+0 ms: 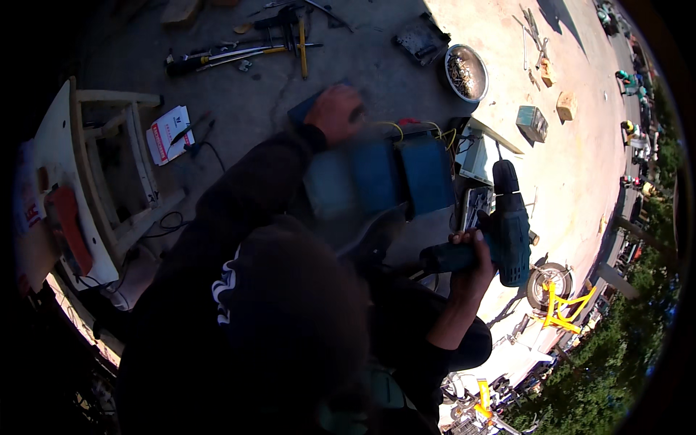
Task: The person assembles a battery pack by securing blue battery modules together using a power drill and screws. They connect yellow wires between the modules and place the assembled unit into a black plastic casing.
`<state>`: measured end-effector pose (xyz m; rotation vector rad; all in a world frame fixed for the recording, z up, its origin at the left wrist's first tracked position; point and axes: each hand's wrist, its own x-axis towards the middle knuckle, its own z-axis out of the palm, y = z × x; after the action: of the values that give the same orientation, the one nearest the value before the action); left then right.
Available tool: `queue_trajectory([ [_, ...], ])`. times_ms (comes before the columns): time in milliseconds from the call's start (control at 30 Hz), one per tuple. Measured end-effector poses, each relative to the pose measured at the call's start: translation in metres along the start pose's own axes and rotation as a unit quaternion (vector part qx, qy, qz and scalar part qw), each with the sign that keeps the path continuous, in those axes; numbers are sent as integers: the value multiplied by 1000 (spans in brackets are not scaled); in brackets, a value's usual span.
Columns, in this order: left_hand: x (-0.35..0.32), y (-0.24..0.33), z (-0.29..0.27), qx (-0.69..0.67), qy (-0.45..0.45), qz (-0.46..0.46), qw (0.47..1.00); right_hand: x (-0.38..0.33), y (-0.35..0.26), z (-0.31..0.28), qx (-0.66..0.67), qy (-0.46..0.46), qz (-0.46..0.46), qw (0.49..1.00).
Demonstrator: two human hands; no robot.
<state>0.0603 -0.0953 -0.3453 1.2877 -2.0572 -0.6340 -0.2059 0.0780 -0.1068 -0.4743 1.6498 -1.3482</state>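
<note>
Clamping drill (512,246) in right grip (479,268), right of blue boxes (428,174). Have left grip (336,114) at boxes' far left; can't tell apart or together.

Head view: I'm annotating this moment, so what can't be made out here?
All in the head view:
- What the left hand touches: blurred
- Trigger of the drill: covered by the right hand
- Pieces in the metal bowl: too small to identify
- People at far right: too small

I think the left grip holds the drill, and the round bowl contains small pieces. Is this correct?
Not quite: the right grip holds the drill, as the head view shows. The round bowl does contain small pieces.
</note>
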Motion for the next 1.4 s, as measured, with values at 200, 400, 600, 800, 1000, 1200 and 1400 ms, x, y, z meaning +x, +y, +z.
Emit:
queue_trajectory([
  [200,-4,-5,5,0,20,18,1000,45,39,100,-317,-166,-14,934],
  [400,-4,-10,10,-3,33,19,999,72,55,135,-347,-191,5,918],
  [600,-3,-6,8,-41,33,7,999,65,49,117,-301,-179,67,934],
  [800,-2,-8,6,-28,50,24,998,74,63,132,-295,-184,75,934],
  [1000,-3,-6,8,-33,42,15,998,85,63,125,-345,-216,44,912],
  [1200,-3,-6,4,-17,26,15,999,87,61,129,-376,-224,34,899],
  [1400,-3,-6,5,-21,21,17,999,104,39,129,-556,-303,-90,769],
])
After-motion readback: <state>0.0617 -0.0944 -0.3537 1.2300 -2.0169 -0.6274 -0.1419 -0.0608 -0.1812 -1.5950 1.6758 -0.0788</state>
